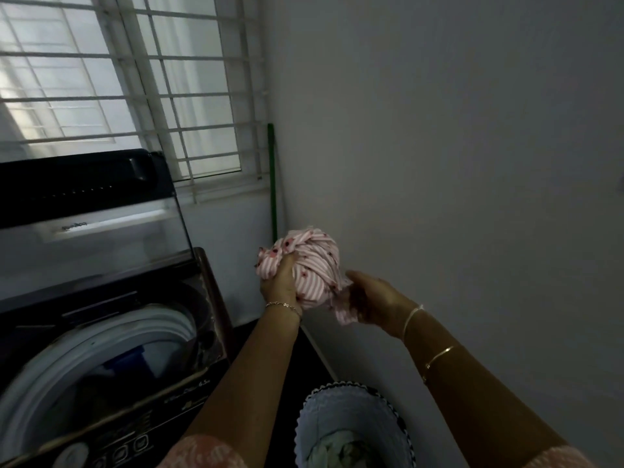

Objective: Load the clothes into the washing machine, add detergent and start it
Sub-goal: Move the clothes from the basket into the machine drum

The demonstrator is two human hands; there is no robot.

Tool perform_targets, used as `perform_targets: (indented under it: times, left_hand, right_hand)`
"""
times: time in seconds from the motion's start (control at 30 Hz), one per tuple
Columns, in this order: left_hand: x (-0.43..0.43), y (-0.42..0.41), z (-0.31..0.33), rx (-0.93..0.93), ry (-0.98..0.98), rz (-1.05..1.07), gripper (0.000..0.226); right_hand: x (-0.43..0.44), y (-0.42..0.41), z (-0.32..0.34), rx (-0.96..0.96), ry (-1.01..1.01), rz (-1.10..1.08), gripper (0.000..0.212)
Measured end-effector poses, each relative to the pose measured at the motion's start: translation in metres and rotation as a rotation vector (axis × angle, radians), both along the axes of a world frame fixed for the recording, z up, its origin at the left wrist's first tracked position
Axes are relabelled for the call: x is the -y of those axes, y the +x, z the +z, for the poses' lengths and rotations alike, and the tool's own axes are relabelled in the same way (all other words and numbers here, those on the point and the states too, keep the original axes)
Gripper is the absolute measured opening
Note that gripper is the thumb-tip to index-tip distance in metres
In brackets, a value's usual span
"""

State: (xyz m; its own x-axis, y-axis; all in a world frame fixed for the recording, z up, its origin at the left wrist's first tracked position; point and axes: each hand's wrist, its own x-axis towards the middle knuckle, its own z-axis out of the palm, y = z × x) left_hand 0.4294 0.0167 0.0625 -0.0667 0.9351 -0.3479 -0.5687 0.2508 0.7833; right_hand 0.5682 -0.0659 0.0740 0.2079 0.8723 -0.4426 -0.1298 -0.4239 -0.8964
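Observation:
A bunched pink striped garment (312,261) with small dark flowers is held up in the air to the right of the washing machine (101,332). My left hand (279,282) grips its left side in a fist. My right hand (371,300) holds its lower right end. The top-loading washing machine stands at the lower left with its glass lid (94,231) raised; its drum opening (111,369) shows a white rim and some dark blue cloth inside. The control panel (128,444) runs along the machine's near edge.
A light blue laundry basket (351,410) with a black and white trim sits below my arms and holds pale green clothes. A barred window (135,79) is behind the machine. A green pole (273,184) leans in the corner. A plain wall fills the right.

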Motion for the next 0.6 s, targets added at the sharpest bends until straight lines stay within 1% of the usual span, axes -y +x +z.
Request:
perform_targets:
  times: [0.07, 0.1, 0.17, 0.23, 0.3, 0.37, 0.43, 0.5, 0.57, 0.6]
  left_hand:
    - [-0.018, -0.015, -0.022, 0.039, -0.01, 0.019, 0.094]
    - [-0.022, -0.025, -0.027, 0.029, -0.038, -0.016, 0.098]
    - [-0.034, -0.047, -0.041, 0.044, -0.071, -0.04, 0.1]
    - [-0.03, -0.076, -0.037, 0.05, -0.055, -0.101, 0.099]
    - [-0.015, -0.109, -0.019, 0.058, -0.032, -0.131, 0.09]
    - [-0.001, -0.144, -0.001, 0.026, -0.031, -0.141, 0.067]
    - [0.008, -0.18, 0.01, 0.032, -0.025, -0.156, 0.052]
    - [0.008, -0.219, 0.013, 0.053, 0.001, -0.168, 0.046]
    - [0.002, -0.258, 0.011, 0.019, 0.004, -0.142, 0.043]
    - [-0.001, -0.277, 0.01, -0.013, -0.011, -0.15, 0.038]
  right_hand:
    - [-0.003, -0.016, -0.015, -0.053, -0.089, 0.142, 0.057]
    - [-0.008, -0.024, -0.022, -0.104, -0.1, 0.168, 0.06]
    - [-0.018, -0.046, -0.032, -0.235, -0.068, 0.151, 0.058]
    - [-0.034, -0.071, -0.035, -0.349, -0.027, 0.106, 0.056]
    - [-0.052, -0.1, -0.034, -0.415, 0.003, 0.09, 0.059]
    - [-0.065, -0.134, -0.027, -0.461, 0.033, 0.127, 0.057]
    - [-0.078, -0.169, -0.021, -0.491, 0.058, 0.192, 0.055]
    - [-0.093, -0.205, -0.02, -0.502, 0.076, 0.252, 0.055]
    - [-0.107, -0.241, -0.023, -0.518, 0.091, 0.286, 0.053]
    - [-0.114, -0.258, -0.026, -0.526, 0.093, 0.296, 0.049]
